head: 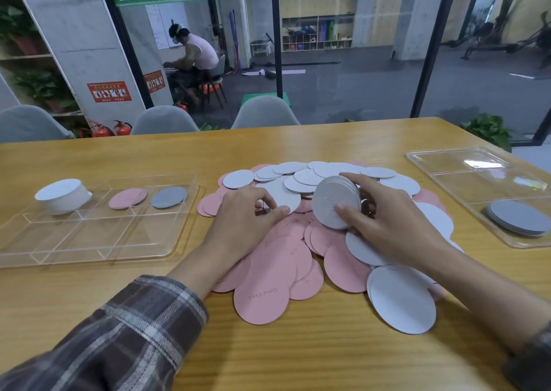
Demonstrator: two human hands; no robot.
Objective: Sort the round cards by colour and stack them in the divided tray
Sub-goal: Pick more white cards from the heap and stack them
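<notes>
At the left of the frame a clear divided tray (pixel 89 226) lies on the wooden table (pixel 298 361). Its back row holds, from left to right, a tall white stack (pixel 62 195), a few pink cards (pixel 127 199) and a few grey cards (pixel 168 196), each in its own compartment. The front compartments show only bare plastic. In the lower left a checked sleeve (pixel 119 331) leads up to the person's left hand (pixel 241 220), which rests on the left side of the pile (pixel 262 298) of loose pink and white cards spread across the middle of the table. Its fingers are curled, and thumb and fingertips pinch the near left edge of a single white card (pixel 281 195) lying flat on top of the pile. Just to the right, the right hand (pixel 387 214) grips the held stack (pixel 335 202), a bundle of white cards tipped up on edge with its face toward the camera. The thumb presses across the lower part of that face, and the fingers wrap round the upper and rear rim. This bundle sits above the centre of the pile, just beside the left hand's fingertips. At the far right a second tray (pixel 477 182) of clear plastic lies apart from the pile, with a low grey stack (pixel 520 217) in its nearest compartment.
</notes>
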